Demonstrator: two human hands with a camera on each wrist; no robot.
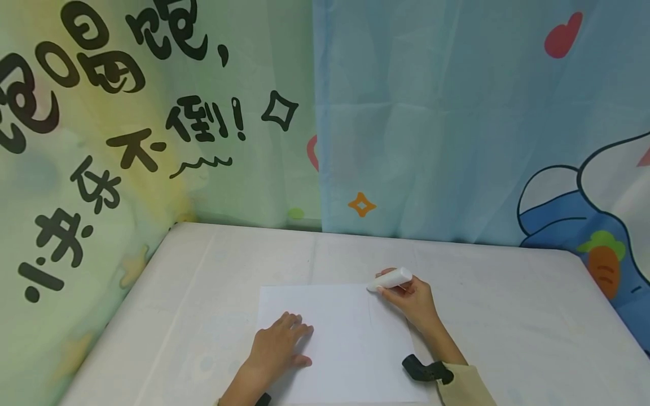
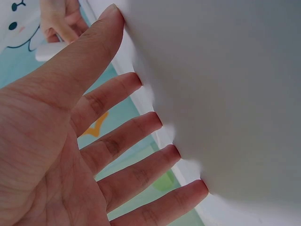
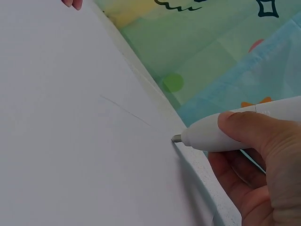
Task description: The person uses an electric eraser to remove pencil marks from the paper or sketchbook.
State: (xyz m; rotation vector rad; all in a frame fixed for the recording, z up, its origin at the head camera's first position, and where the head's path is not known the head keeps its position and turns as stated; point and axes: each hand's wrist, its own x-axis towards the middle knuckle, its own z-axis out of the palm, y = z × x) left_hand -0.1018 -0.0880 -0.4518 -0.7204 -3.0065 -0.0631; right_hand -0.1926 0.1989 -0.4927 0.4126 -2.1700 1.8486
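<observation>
A sheet of white paper point(image 1: 350, 344) lies on the table. My left hand point(image 1: 276, 347) rests on its left part, fingers spread, with the fingertips point(image 2: 155, 120) touching the paper in the left wrist view. At the sheet's far right corner, my right hand point(image 1: 418, 301) pinches a thick white pen-shaped tool point(image 3: 211, 134) between thumb and fingers. Its short metal tip point(image 3: 177, 138) is at the paper's far edge; whether it touches cannot be told. A thin faint line point(image 3: 126, 111) runs across the sheet towards that tip.
The table point(image 1: 203, 304) has a white cover. A green printed curtain point(image 1: 244, 180) stands at the left and back, a blue one point(image 1: 431, 141) behind and to the right. Dark wrist straps point(image 1: 427, 369) show near the sleeve point(image 1: 467, 386).
</observation>
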